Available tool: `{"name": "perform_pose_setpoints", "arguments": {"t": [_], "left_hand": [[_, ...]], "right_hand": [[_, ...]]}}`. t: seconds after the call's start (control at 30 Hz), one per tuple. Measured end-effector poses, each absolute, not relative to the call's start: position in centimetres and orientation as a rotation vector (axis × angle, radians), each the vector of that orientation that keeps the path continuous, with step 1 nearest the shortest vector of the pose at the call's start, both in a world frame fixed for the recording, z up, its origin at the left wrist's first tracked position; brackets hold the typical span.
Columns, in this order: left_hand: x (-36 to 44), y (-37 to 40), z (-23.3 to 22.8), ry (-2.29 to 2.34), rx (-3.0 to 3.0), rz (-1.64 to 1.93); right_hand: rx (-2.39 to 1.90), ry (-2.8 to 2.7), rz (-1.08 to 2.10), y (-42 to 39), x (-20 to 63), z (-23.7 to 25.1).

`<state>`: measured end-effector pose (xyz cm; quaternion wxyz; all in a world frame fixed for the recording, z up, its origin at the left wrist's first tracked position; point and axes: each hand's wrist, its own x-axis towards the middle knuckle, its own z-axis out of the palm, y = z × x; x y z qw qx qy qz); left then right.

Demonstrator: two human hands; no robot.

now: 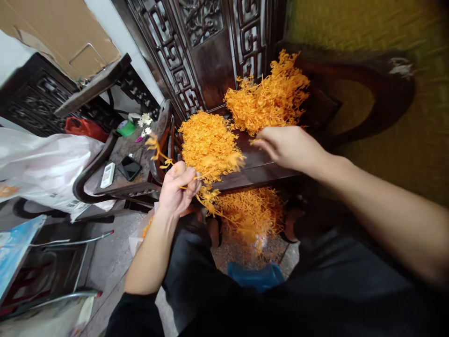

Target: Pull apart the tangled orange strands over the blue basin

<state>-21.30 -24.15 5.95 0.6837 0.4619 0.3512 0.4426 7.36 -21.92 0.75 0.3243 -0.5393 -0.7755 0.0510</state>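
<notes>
My left hand (178,189) is closed around several thin orange branching sprigs (207,199), whose ends stick out on both sides of the fist. Just beyond it, a mound of small orange pieces (206,140) lies on the dark wooden seat (252,164). My right hand (286,146) pinches a small orange sprig (256,141) at its fingertips, in front of a second, looser orange heap (270,98). Below the seat edge, between my legs, is a further pile of longer orange strands (250,210); its lower part is blurred.
A carved wooden backrest (213,61) rises behind the mounds. On the left, a side table holds a phone (129,167), a white remote (107,175), a green roll (126,128) and white flowers (144,120). A red bag (86,128) and white plastic bags (52,164) lie farther left. A blue stool (256,276) shows below.
</notes>
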Motion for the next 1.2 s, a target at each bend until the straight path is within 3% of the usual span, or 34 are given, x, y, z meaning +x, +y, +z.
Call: {"name": "perform_pose_setpoints", "arguments": {"t": [0.17, 0.27, 0.37, 0.63, 1.03, 1.2], "left_hand": [[-21.5, -23.5, 5.0, 0.898, 1.053, 0.935], [-20.8, -23.3, 4.5, 0.892, 1.068, 0.941], [-20.5, -23.4, 4.4, 0.884, 1.106, 0.95], [-21.6, -23.2, 4.0, 0.928, 1.32, 0.919], [-21.6, -23.3, 4.2, 0.944, 1.407, 0.851], [-21.5, -23.7, 4.3, 0.92, 1.396, 0.835]], "right_hand": [[-1.487, -1.701, 0.795, -22.1, 7.9, 0.3], [-1.306, -1.482, 1.227, -23.5, 6.4, 1.2], [-1.063, -1.298, 1.454, -24.2, 5.7, 1.9], [-0.832, -0.986, 1.551, -23.4, 5.4, 1.8], [-0.957, -1.033, 1.631, -23.8, 3.3, 1.4], [-0.941, -1.208, 1.348, -23.0, 1.8, 0.9]]}}
